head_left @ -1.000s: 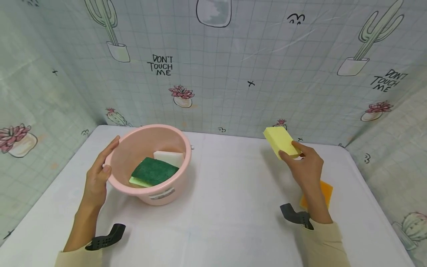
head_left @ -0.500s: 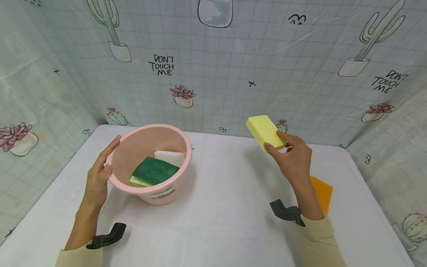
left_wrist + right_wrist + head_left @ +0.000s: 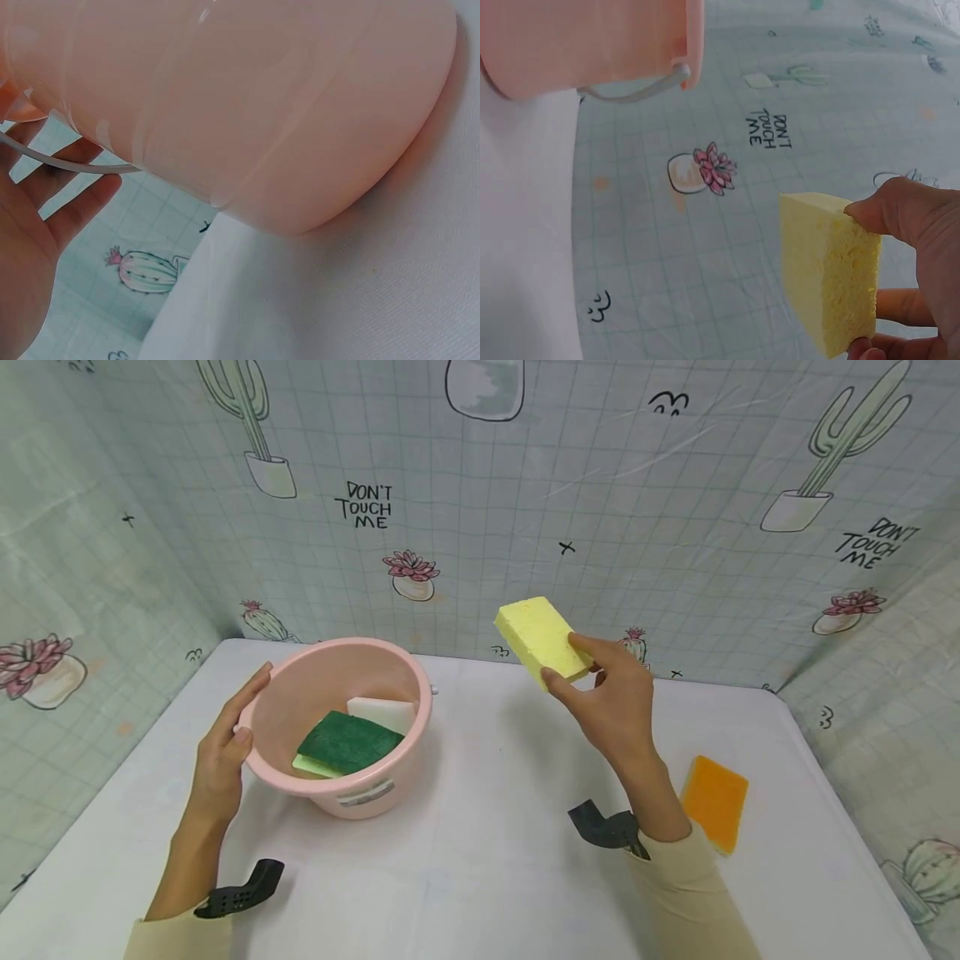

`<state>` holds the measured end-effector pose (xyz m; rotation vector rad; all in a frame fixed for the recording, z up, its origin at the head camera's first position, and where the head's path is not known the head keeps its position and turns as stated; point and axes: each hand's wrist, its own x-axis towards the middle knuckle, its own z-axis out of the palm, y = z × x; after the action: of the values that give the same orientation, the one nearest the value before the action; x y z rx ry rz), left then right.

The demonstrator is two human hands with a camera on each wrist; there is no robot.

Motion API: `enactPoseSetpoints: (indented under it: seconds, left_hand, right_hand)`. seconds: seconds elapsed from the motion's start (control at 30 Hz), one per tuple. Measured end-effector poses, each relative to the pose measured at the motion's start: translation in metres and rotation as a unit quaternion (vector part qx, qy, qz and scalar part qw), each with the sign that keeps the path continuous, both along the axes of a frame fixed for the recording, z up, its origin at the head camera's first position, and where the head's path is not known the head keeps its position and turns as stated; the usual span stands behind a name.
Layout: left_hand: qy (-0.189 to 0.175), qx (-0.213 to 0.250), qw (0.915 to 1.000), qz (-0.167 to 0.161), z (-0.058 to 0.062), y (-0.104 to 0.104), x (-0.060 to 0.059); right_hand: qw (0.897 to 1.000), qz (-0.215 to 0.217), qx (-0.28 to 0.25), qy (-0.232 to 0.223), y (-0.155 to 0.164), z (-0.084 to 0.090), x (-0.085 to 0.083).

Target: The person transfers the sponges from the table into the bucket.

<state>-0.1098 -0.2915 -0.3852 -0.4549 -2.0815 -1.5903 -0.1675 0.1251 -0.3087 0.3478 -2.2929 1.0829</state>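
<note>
The right hand (image 3: 618, 710) pinches a yellow sponge (image 3: 542, 637) by its near end, thumb and fingers across the thickness, in the air right of the tub (image 3: 405, 752). It looks light, soft and porous, so a gentle hold at the edges should do. The left hand (image 3: 221, 752) rests nearly flat on the tub's rim. The white worktop (image 3: 487, 860) seems smooth; printed sheets wall it in.

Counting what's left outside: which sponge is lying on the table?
The orange sponge, flat beside the right forearm. The yellow sponge is held up; the rest lie in the pink bucket.
</note>
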Motion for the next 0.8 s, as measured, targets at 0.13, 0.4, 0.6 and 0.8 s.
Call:
enactPoseSetpoints:
  seconds: [0.13,0.4,0.6,0.8]
  left_hand:
    - [0.006,0.019,0.9997,-0.014,0.001,0.001,0.000]
    - [-0.016,0.003,0.9999,0.005,0.003,0.001,0.003]
    - [-0.017,0.014,0.9998,-0.001,0.004,0.002,0.003]
    - [-0.017,-0.007,0.9998,0.010,0.005,0.002,0.003]
  right_hand:
    - [1.000,0.024,0.005,0.017,-0.016,0.003,0.003]
    - [0.996,0.077,0.034,0.028,-0.055,0.008,0.010]
    - [0.991,0.114,0.062,0.020,-0.085,0.013,0.017]
    - [0.984,0.155,0.091,-0.009,-0.108,0.016,0.021]
